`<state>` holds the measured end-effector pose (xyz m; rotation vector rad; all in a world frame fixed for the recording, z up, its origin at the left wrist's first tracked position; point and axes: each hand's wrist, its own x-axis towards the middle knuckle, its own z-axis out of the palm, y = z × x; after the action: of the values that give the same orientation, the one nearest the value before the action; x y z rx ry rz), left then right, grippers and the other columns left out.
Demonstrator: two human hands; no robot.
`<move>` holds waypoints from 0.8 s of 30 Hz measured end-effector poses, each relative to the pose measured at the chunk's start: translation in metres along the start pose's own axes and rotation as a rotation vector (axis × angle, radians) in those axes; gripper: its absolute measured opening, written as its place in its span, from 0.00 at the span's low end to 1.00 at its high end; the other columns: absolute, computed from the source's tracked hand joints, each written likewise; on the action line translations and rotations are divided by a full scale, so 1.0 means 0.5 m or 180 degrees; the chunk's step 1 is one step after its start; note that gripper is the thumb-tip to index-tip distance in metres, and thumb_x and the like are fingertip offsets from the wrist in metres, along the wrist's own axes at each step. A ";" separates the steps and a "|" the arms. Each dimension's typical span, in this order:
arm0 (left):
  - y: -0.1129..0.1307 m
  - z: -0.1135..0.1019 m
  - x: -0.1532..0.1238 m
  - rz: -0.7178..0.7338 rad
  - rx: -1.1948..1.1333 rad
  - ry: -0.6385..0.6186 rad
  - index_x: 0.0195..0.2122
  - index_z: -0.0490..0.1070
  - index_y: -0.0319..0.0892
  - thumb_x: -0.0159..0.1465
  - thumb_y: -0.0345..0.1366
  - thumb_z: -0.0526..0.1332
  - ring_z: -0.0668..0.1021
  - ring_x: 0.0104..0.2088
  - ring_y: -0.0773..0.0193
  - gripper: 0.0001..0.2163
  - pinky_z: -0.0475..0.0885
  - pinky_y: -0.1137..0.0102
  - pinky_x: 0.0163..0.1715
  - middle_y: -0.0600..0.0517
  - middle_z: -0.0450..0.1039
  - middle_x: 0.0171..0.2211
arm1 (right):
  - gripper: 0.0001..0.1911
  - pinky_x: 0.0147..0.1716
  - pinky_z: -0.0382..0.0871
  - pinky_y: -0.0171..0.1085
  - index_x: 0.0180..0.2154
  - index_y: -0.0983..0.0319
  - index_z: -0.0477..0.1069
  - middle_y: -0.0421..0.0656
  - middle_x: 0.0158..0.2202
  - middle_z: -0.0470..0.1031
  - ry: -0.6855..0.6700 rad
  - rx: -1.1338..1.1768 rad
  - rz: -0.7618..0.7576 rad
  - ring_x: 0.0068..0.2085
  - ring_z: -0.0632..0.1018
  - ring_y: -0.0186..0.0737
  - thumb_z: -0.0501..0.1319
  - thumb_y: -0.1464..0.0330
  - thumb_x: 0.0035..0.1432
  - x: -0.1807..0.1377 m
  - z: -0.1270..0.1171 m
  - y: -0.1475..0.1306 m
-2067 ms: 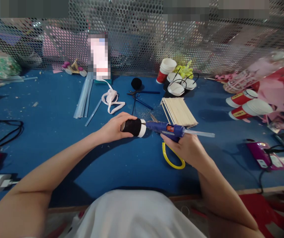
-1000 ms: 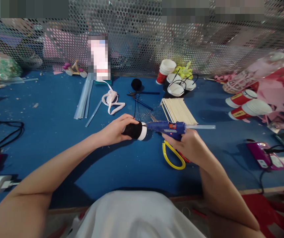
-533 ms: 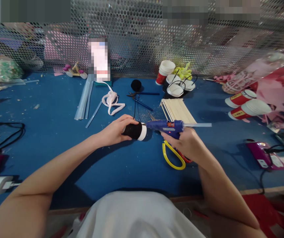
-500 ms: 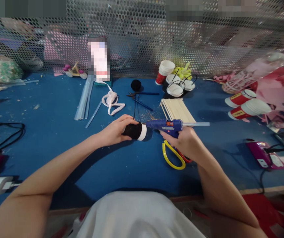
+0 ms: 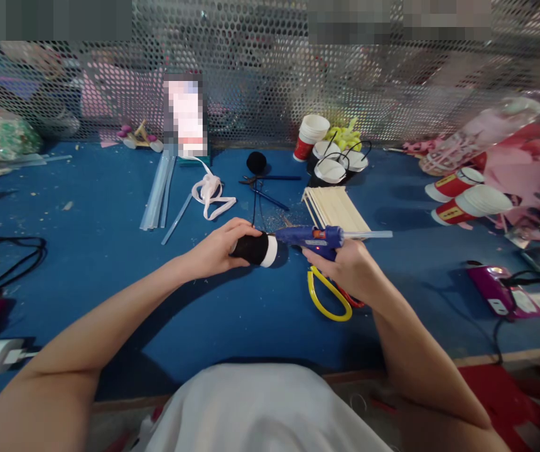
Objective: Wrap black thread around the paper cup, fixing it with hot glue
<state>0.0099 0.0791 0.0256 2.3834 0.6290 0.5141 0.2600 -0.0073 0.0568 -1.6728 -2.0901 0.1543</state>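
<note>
My left hand (image 5: 213,250) is wrapped round a paper cup covered in black yarn (image 5: 255,248), lying on its side just above the blue table (image 5: 110,263), its white rim facing right. A thin black yarn strand (image 5: 253,204) runs from the cup up to a black yarn ball (image 5: 255,162). My right hand (image 5: 352,271) grips a blue hot glue gun (image 5: 312,237). Its nozzle points left and touches the cup's white rim. A clear glue stick (image 5: 368,235) pokes out of the gun's back.
Yellow-handled scissors (image 5: 329,301) lie under my right wrist. A stack of wooden sticks (image 5: 336,210), clear glue sticks (image 5: 159,188), a white ribbon (image 5: 211,194) and paper cups (image 5: 468,201) lie around. A perforated metal screen (image 5: 260,75) closes the back. Cables (image 5: 1,257) lie left.
The glue gun has levelled out and its nozzle has stayed at the cup's rim. My left hand has turned the cup slightly. Both hands keep their grips.
</note>
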 end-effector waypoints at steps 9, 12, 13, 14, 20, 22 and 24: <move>-0.009 0.001 0.001 -0.0136 -0.0055 0.0122 0.52 0.60 0.45 0.54 0.35 0.65 0.68 0.50 0.56 0.25 0.64 0.60 0.50 0.46 0.64 0.49 | 0.13 0.25 0.68 0.38 0.30 0.65 0.72 0.44 0.20 0.70 -0.0090 0.0184 0.0170 0.23 0.72 0.38 0.55 0.63 0.53 -0.023 -0.009 -0.008; -0.009 0.002 0.002 -0.0220 -0.0074 0.0158 0.51 0.61 0.45 0.53 0.37 0.65 0.69 0.49 0.56 0.25 0.65 0.61 0.49 0.46 0.65 0.48 | 0.12 0.29 0.69 0.39 0.32 0.66 0.71 0.45 0.24 0.72 -0.0023 0.0092 0.0139 0.27 0.73 0.40 0.57 0.62 0.52 -0.028 -0.005 -0.006; -0.009 0.002 0.002 -0.0255 -0.0080 0.0180 0.51 0.61 0.45 0.53 0.37 0.65 0.69 0.48 0.56 0.25 0.66 0.61 0.48 0.46 0.65 0.48 | 0.12 0.29 0.68 0.38 0.32 0.66 0.70 0.45 0.25 0.73 -0.0018 0.0067 0.0132 0.27 0.73 0.40 0.57 0.62 0.52 -0.029 -0.003 -0.005; -0.009 0.002 0.002 -0.0290 -0.0088 0.0201 0.51 0.61 0.44 0.53 0.37 0.65 0.70 0.48 0.57 0.24 0.66 0.61 0.48 0.46 0.65 0.48 | 0.12 0.28 0.68 0.37 0.31 0.65 0.70 0.45 0.24 0.73 -0.0035 0.0045 0.0127 0.26 0.73 0.39 0.57 0.62 0.52 -0.030 -0.003 -0.005; -0.011 0.005 0.003 -0.0477 -0.0194 0.0235 0.51 0.61 0.44 0.53 0.38 0.65 0.71 0.47 0.58 0.25 0.66 0.63 0.47 0.47 0.66 0.48 | 0.13 0.18 0.60 0.34 0.23 0.63 0.65 0.40 0.17 0.66 -0.0185 0.0040 0.0129 0.19 0.67 0.34 0.57 0.61 0.52 -0.030 -0.006 -0.011; -0.011 0.005 0.003 -0.0552 -0.0213 0.0226 0.51 0.61 0.44 0.53 0.38 0.65 0.71 0.47 0.58 0.25 0.66 0.63 0.47 0.48 0.66 0.48 | 0.13 0.18 0.60 0.34 0.22 0.62 0.64 0.39 0.15 0.64 -0.0232 0.0065 0.0149 0.19 0.66 0.34 0.57 0.61 0.52 -0.030 -0.007 -0.014; -0.011 0.004 0.004 -0.0641 -0.0222 0.0221 0.52 0.61 0.44 0.53 0.39 0.65 0.71 0.47 0.58 0.25 0.66 0.63 0.48 0.48 0.66 0.49 | 0.13 0.19 0.61 0.34 0.21 0.61 0.63 0.39 0.16 0.64 -0.0267 0.0105 0.0168 0.19 0.67 0.34 0.57 0.61 0.52 -0.031 -0.007 -0.016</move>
<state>0.0108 0.0829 0.0209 2.2148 0.8575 0.5234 0.2568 -0.0246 0.0586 -1.7302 -2.0930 0.2789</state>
